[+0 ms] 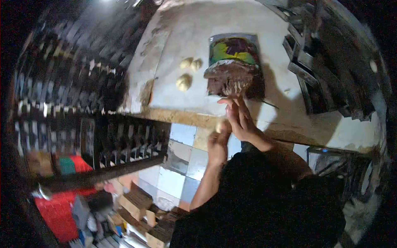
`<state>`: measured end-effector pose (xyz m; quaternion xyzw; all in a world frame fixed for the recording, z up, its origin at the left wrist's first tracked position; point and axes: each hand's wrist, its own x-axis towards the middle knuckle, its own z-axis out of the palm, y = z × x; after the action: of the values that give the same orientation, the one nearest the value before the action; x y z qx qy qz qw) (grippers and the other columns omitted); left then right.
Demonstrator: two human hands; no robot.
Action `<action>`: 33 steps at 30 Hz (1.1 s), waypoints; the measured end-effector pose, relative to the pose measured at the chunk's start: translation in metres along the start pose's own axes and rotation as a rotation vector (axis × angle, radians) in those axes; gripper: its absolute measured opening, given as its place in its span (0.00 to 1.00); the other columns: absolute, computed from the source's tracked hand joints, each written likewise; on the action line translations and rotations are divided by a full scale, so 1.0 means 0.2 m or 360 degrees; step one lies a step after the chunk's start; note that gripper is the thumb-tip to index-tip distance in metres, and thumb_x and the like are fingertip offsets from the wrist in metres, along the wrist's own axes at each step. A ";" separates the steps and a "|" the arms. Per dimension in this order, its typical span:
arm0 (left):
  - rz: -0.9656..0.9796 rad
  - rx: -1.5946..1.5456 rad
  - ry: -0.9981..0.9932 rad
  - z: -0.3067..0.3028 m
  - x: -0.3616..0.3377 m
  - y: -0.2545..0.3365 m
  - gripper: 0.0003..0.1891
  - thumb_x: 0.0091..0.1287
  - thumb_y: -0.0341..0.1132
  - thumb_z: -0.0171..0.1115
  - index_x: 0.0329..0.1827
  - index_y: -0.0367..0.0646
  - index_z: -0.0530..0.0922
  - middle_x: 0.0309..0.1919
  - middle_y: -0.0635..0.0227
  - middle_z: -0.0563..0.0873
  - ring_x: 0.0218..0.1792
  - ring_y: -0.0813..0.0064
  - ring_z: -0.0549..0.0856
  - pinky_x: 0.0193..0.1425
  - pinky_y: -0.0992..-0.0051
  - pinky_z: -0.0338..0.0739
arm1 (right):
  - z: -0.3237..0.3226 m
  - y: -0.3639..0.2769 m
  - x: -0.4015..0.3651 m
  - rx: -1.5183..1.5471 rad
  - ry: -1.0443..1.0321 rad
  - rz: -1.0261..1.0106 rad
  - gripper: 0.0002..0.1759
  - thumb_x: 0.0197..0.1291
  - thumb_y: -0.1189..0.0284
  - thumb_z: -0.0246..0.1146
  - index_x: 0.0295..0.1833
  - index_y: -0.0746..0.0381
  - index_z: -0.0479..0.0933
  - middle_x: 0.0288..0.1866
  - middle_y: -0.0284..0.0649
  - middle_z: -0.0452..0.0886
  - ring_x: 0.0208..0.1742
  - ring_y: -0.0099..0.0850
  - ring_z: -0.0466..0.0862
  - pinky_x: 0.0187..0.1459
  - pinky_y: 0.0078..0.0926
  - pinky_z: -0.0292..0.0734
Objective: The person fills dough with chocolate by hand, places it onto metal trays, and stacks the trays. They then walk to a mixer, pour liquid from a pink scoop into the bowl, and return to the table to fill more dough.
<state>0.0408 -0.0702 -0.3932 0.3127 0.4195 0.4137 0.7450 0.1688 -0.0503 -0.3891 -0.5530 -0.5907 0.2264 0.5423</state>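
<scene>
Dough piece [218, 126], pale and partly hidden, is clasped in the curled fingers of the left hand [218, 145] at the worktable's [178, 117] near edge; its long axis and direction cannot be told. Just beside it, the right hand [240, 121] has its fingers extended and loosely parted, tips over the near end of brown paste [231, 78]; contact is unclear. The paste lies on a printed packet [233, 48], its long axis running away from the person. Three dough balls [184, 82] rest to its left.
</scene>
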 end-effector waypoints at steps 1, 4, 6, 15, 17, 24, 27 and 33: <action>-0.0088 -0.0009 -0.0151 0.05 0.03 -0.04 0.15 0.76 0.39 0.52 0.48 0.34 0.79 0.42 0.66 0.85 0.40 0.80 0.81 0.47 0.76 0.77 | -0.04 0.06 0.00 0.0003 0.0033 -0.0022 0.19 0.74 0.64 0.43 0.56 0.64 0.72 0.47 0.44 0.71 0.41 0.35 0.74 0.45 0.34 0.71; -0.0487 -0.0168 -0.0180 0.15 0.13 0.00 0.17 0.74 0.41 0.55 0.50 0.33 0.78 0.44 0.62 0.85 0.41 0.76 0.83 0.42 0.78 0.79 | -0.23 0.26 -0.01 0.0351 0.0080 0.0158 0.19 0.71 0.60 0.50 0.50 0.64 0.74 0.44 0.42 0.73 0.41 0.33 0.75 0.45 0.31 0.71; -0.0709 -0.0111 -0.0214 0.11 0.20 0.01 0.18 0.74 0.42 0.55 0.53 0.32 0.78 0.48 0.60 0.85 0.46 0.73 0.85 0.47 0.75 0.81 | -0.35 0.40 -0.06 -0.0068 0.0230 0.0411 0.14 0.69 0.66 0.53 0.51 0.65 0.74 0.43 0.46 0.76 0.45 0.34 0.78 0.46 0.30 0.72; -0.0021 -0.0187 0.0060 0.06 0.38 0.12 0.25 0.73 0.44 0.54 0.61 0.28 0.72 0.65 0.54 0.74 0.61 0.63 0.77 0.68 0.62 0.68 | -0.48 0.77 -0.07 -0.1404 -0.0663 0.0594 0.25 0.53 0.71 0.63 0.58 0.66 0.70 0.43 0.53 0.75 0.45 0.49 0.78 0.48 0.45 0.74; 0.0102 -0.0197 0.0151 -0.01 0.40 0.13 0.25 0.73 0.44 0.53 0.61 0.28 0.72 0.65 0.53 0.74 0.62 0.62 0.76 0.69 0.61 0.68 | -0.39 0.81 -0.06 -0.1199 -0.0587 0.0500 0.26 0.54 0.72 0.62 0.60 0.65 0.69 0.43 0.54 0.75 0.42 0.50 0.79 0.46 0.45 0.75; 0.0288 -0.0143 0.0414 -0.05 0.41 0.16 0.25 0.70 0.41 0.56 0.62 0.29 0.70 0.66 0.49 0.71 0.63 0.58 0.75 0.68 0.59 0.69 | -0.31 0.73 0.32 -0.1125 -0.0946 0.0402 0.20 0.59 0.77 0.55 0.58 0.64 0.71 0.45 0.55 0.78 0.37 0.51 0.83 0.38 0.45 0.79; 0.0280 -0.0246 0.0345 -0.04 0.42 0.16 0.23 0.72 0.37 0.54 0.63 0.27 0.69 0.68 0.49 0.69 0.65 0.57 0.74 0.70 0.59 0.69 | -0.32 0.78 0.31 -0.0897 -0.1001 0.0247 0.12 0.55 0.76 0.57 0.46 0.65 0.74 0.40 0.52 0.79 0.34 0.51 0.83 0.37 0.46 0.80; 0.0183 -0.0386 0.0405 -0.02 0.51 0.09 0.24 0.72 0.35 0.55 0.66 0.29 0.67 0.68 0.55 0.70 0.67 0.60 0.72 0.71 0.60 0.66 | -0.37 0.75 0.36 -0.0701 -0.0749 0.0403 0.05 0.59 0.76 0.54 0.34 0.67 0.73 0.33 0.53 0.79 0.40 0.51 0.83 0.42 0.46 0.78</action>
<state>0.0619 0.0282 -0.4186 0.1892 0.4388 0.5393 0.6933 0.3092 0.0325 -0.4681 -0.6582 -0.6610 0.2804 0.2264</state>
